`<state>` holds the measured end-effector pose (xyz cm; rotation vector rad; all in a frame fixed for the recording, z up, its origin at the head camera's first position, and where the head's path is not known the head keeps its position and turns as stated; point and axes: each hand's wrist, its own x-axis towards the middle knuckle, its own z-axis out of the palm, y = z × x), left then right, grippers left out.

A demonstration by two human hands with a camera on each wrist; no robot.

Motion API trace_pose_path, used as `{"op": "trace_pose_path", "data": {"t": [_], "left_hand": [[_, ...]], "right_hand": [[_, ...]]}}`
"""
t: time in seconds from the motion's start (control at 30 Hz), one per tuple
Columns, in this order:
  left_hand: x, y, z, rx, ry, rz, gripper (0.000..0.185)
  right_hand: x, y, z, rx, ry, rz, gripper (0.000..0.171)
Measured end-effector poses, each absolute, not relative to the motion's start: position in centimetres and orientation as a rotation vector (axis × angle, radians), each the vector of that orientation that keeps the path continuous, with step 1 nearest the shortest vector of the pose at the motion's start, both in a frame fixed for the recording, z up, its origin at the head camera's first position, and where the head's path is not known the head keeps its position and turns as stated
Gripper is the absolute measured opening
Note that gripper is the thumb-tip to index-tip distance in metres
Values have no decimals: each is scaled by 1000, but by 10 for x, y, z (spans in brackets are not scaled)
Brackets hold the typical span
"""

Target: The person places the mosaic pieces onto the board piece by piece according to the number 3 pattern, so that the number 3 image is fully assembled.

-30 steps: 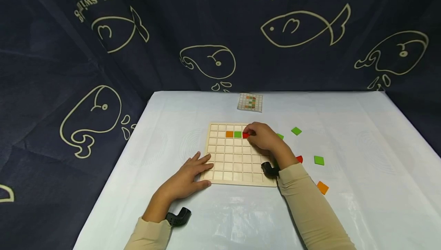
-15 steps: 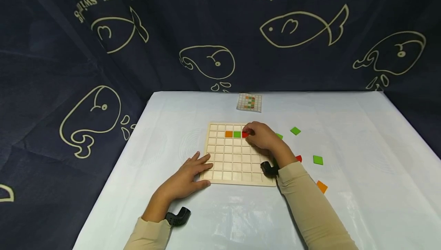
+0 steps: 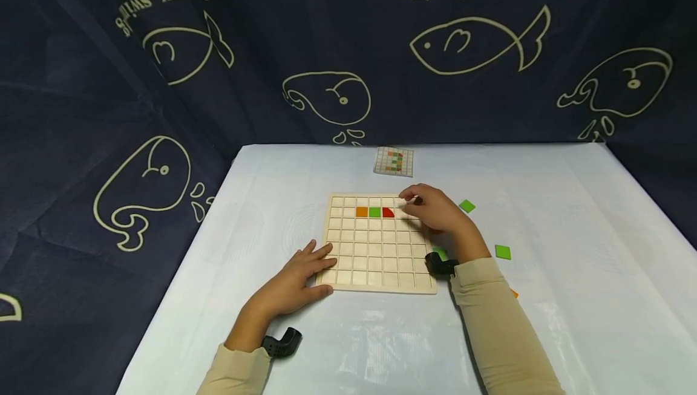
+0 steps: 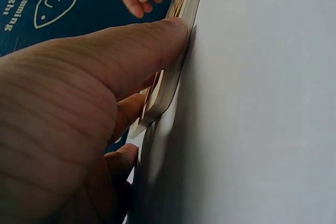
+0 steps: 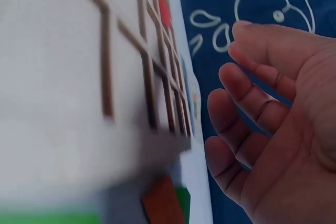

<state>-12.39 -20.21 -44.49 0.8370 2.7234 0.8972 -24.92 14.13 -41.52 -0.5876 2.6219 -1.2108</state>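
On the white table lies a square wooden grid board (image 3: 376,250). In its second row from the far side sit an orange square tile (image 3: 362,212), a green square tile (image 3: 375,212) and a red tile (image 3: 388,212) with one rounded corner. My left hand (image 3: 294,281) rests on the board's near left corner, fingers spread; the left wrist view shows the thumb (image 4: 163,38) against the board's edge. Over the far right part of the board hovers my right hand (image 3: 435,210). The right wrist view shows its fingers loosely bent, apart from the board, with nothing between them.
A small pattern card (image 3: 393,162) lies behind the board. Loose green tiles lie to the right, one at the back (image 3: 466,205) and another farther forward (image 3: 503,252). My right forearm partly covers an orange tile (image 3: 514,293). Dark printed cloth (image 3: 348,38) hangs behind the table.
My right hand has let go of the red tile and moved to the right, off it. The red tile stays in its cell in full view. My left hand has not moved.
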Motion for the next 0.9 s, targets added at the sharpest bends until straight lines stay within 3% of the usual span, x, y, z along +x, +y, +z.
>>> {"op": "trace_pose_path", "data": {"t": [0.5, 0.9], "left_hand": [[-123, -201, -443, 833, 2713, 892, 57], [-123, -201, -442, 833, 2707, 892, 57]], "right_hand": [[-239, 194, -416, -328, 2703, -1176, 29], [-235, 208, -428, -280, 2707, -1094, 32]]}}
